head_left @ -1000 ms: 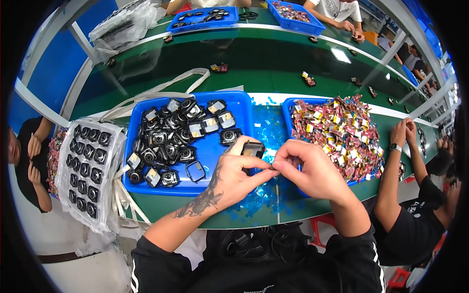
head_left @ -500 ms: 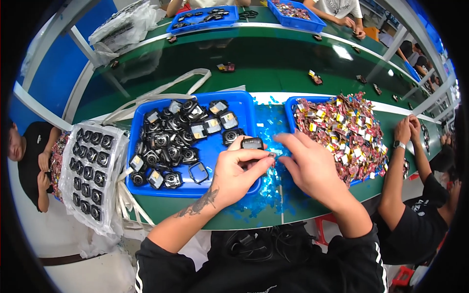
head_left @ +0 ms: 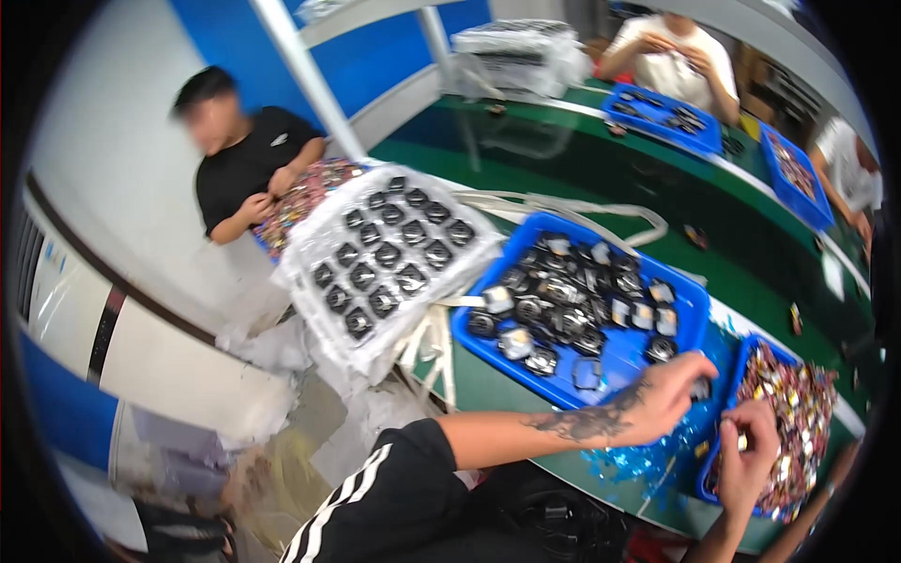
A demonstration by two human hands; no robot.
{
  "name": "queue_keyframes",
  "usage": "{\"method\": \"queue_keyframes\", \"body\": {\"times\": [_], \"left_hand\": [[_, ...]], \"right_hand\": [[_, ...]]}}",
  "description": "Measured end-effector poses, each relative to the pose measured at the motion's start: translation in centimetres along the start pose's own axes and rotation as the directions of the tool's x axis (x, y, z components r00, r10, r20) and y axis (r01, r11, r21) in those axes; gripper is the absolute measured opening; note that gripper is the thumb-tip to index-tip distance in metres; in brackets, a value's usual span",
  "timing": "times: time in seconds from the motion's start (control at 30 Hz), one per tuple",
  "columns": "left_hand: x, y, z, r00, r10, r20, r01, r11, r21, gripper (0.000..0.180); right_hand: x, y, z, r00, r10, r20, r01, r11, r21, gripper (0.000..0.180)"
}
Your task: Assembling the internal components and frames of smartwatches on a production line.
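A worker's left hand (head_left: 671,399) pinches a small black part (head_left: 701,388) at the near right corner of a blue tray (head_left: 488,340), while the right hand (head_left: 746,460) fingers bright wrapped pieces (head_left: 793,413) just beside it.

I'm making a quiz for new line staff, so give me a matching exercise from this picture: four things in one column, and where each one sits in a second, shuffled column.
Things:
1. blue tray
2. white tray
3. left hand
4. right hand

Places:
A. at the bin of colourful small pieces
B. at the blue tray's near right corner
C. wrapped in clear plastic, left of the blue tray
D. on the green bench, full of small black parts

Pairs: 1-D, 2-C, 3-B, 4-A
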State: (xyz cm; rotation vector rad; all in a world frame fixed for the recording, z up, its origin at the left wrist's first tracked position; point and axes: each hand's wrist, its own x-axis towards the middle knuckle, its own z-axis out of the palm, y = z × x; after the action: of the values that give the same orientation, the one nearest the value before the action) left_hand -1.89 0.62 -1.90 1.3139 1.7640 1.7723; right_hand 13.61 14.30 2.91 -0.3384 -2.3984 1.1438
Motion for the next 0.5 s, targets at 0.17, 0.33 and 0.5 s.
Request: {"method": "queue_keyframes", "body": {"times": [0.17,0.33,0.5], "left_hand": [[-0.3,-1.0,1.3,0.975,0.214,0.054,-0.212,0.976,-0.04,0.043],[0.3,1.3,0.7,0.985,0.066,0.16,-0.002,0.928,-0.374,0.051],[-0.3,0.3,1.5,0.992,-0.12,0.048,0.126,0.802,-0.584,0.036]], "right_hand": [[-0.4,0.9,2.0,0.991,0.062,0.115,-0.068,0.996,0.052,0.01],[-0.6,2.8,1.5,0.97,0.244,0.007,-0.203,0.794,0.574,0.006],[0.1,-0.9,4.0,0.918,0.353,-0.181,-0.179,0.776,0.605,0.006]]}}
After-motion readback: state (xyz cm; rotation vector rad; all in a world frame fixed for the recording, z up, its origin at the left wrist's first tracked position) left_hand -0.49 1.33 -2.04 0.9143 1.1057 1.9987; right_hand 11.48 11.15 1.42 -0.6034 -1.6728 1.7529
